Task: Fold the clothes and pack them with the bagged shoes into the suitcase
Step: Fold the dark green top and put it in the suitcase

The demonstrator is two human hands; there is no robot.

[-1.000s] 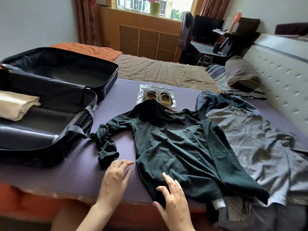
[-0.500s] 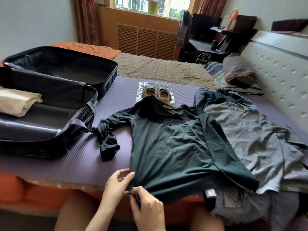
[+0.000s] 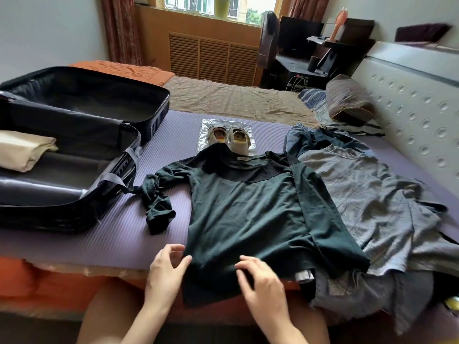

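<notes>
As left hand and right hand lie loosely spread, both touch the shirt.

Shirt collar hides shoes' near ends. Suitcase, left of shirt, cropped. Right hand blurred.

We have one view only, a wide-angle camera on the head. It looks forward and down along the bed, close above its near edge, facing the window, suitcase at left, headboard at right.
</notes>
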